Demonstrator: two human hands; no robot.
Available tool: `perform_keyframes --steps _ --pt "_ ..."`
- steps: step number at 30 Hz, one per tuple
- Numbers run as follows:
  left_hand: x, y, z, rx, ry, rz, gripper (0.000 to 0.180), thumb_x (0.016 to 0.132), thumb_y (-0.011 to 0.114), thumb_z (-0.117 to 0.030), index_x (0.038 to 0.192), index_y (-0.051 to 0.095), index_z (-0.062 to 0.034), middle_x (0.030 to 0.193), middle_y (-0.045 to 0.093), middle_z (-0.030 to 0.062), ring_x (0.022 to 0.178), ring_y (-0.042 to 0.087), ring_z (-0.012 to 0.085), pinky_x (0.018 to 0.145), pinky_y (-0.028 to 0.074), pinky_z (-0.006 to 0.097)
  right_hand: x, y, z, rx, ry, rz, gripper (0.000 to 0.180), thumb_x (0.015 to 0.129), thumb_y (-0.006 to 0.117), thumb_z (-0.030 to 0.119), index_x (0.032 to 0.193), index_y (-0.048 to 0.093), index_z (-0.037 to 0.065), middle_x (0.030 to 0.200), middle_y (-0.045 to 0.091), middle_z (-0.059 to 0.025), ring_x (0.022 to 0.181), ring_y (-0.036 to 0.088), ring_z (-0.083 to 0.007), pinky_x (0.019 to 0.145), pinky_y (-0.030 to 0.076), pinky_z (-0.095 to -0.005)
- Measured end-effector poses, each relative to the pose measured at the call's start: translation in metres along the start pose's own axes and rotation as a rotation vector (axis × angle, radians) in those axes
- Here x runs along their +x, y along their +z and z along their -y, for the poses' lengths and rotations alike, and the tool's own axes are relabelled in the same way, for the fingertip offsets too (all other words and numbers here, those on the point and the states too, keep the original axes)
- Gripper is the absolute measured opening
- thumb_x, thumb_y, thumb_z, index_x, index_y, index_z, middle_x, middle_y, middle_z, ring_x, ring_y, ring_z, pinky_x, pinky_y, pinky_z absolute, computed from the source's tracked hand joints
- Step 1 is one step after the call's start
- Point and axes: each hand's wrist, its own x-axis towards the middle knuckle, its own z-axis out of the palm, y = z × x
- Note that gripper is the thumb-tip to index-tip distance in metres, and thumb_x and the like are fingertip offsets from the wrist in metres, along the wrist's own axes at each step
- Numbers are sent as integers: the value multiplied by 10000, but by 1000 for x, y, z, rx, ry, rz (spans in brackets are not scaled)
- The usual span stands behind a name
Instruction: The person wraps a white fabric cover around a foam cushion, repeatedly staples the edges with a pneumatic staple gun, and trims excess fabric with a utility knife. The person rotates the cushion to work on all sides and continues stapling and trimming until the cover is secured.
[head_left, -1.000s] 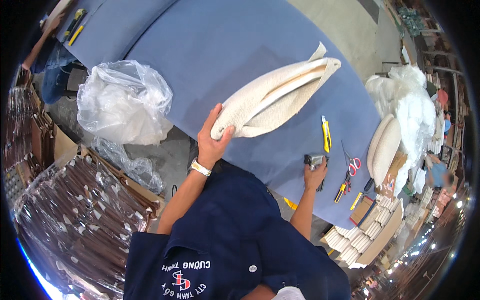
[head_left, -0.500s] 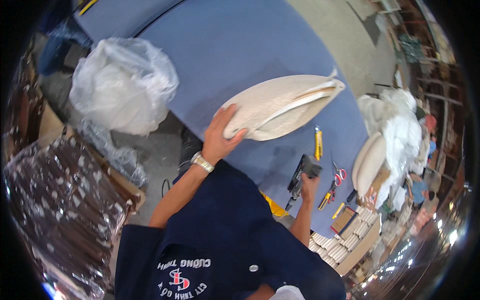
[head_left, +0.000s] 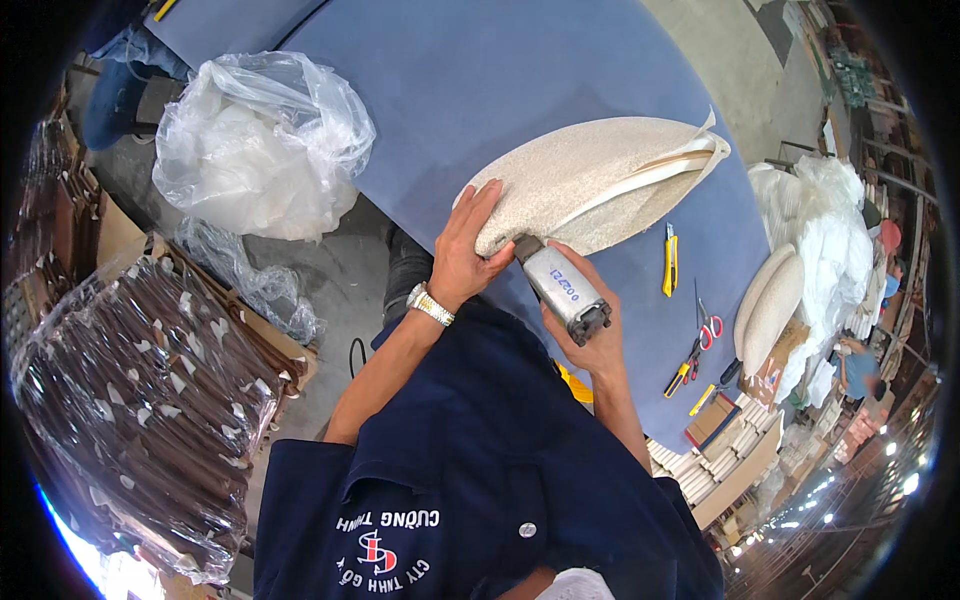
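A beige fabric-covered padded piece [head_left: 580,175], pointed and oval, lies on the blue-topped table [head_left: 480,70]. Along its right part the cover gapes, showing white lining and a wood-coloured strip. My left hand [head_left: 466,250] grips its near left end, fingers on top and thumb at the edge. In my right hand [head_left: 597,340] is a grey and black staple gun [head_left: 562,285], its nose up against the padded piece's near edge, close to my left thumb. Whether the nose presses on the fabric is hard to tell.
To the right lie a yellow utility knife [head_left: 670,262], red-handled scissors [head_left: 708,332], a yellow-and-black tool [head_left: 683,372] and another beige padded piece [head_left: 768,305]. A clear plastic bag [head_left: 265,150] bulges at the left table edge. Plastic-wrapped brown parts [head_left: 150,400] stand lower left.
My right hand has brought the staple gun from low over the table, up and left, to the padded piece's near edge. My left hand keeps its grip on the same end.
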Motion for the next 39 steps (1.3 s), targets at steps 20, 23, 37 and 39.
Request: perform_keyframes --steps 20,23,37,39 --pt "4 -9 5 -35 -9 85 773 918 750 -465 1494 522 -3 1525 548 206 1473 444 413 1206 373 481 25 -7 22 -35 58 140 666 793 687 43 1446 555 26 1344 660 -157 1132 689 -248 990 496 -312" --pt "5 -9 0 -73 -32 84 903 659 864 -85 1502 540 -74 1540 534 184 1452 455 440 1198 390 511 25 -7 24 -4 85 148 666 799 676 46 1453 547 38 1329 665 -148 1113 693 -248 972 505 -311" --pt "12 -17 -4 -197 -124 132 876 651 751 74 1490 566 -95 1571 494 198 1480 423 415 1274 240 519 27 16 31 36 206 91 666 811 703 60 1455 533 74 1263 694 -121 1048 683 -167 899 518 -283" --pt "16 -20 -6 -183 -110 147 883 664 752 76 1505 544 -93 1572 490 202 1486 414 411 1271 252 513 29 16 32 19 189 89 665 807 696 57 1452 538 81 1252 696 -120 1030 686 -169 888 519 -280"
